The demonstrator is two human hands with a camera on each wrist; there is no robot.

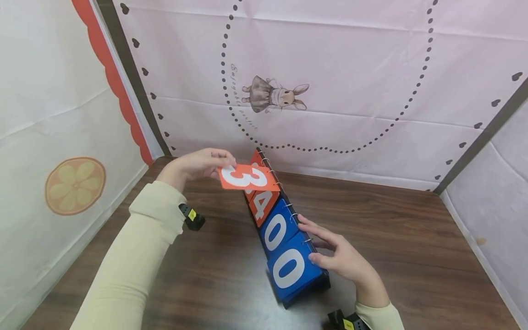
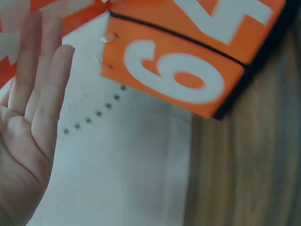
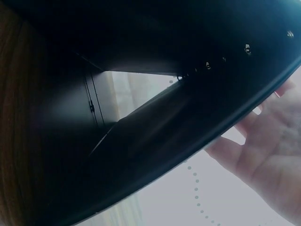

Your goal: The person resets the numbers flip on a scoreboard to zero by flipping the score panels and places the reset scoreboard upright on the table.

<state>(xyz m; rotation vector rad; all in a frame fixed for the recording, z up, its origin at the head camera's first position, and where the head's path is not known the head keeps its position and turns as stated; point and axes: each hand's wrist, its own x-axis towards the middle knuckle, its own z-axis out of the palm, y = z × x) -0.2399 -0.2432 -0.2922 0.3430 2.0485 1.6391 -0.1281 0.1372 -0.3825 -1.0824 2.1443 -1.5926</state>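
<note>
A tabletop flip scoreboard [image 1: 305, 285] stands like a tent, with red and blue number cards on rings along its top edge. My left hand [image 1: 202, 162] pinches the free end of a red card [image 1: 270, 180] marked 3, lifted off the stack. Below it in the left wrist view are orange-red cards with a 6 [image 2: 176, 77] and part of another digit; the left fingers [image 2: 44, 89] lie straight against the raised card. My right hand [image 1: 344, 256] rests fingertips and thumb along the top edge beside the two blue 0 cards [image 1: 274, 233]. The right wrist view shows the scoreboard's dark hollow underside [image 3: 155, 136].
The scoreboard stands on a brown wood-grain table [image 1: 396, 229]. A pink cloth wall [image 1: 350, 59] with a rabbit print rises behind, close to its far end. White cloth walls flank the left and right sides.
</note>
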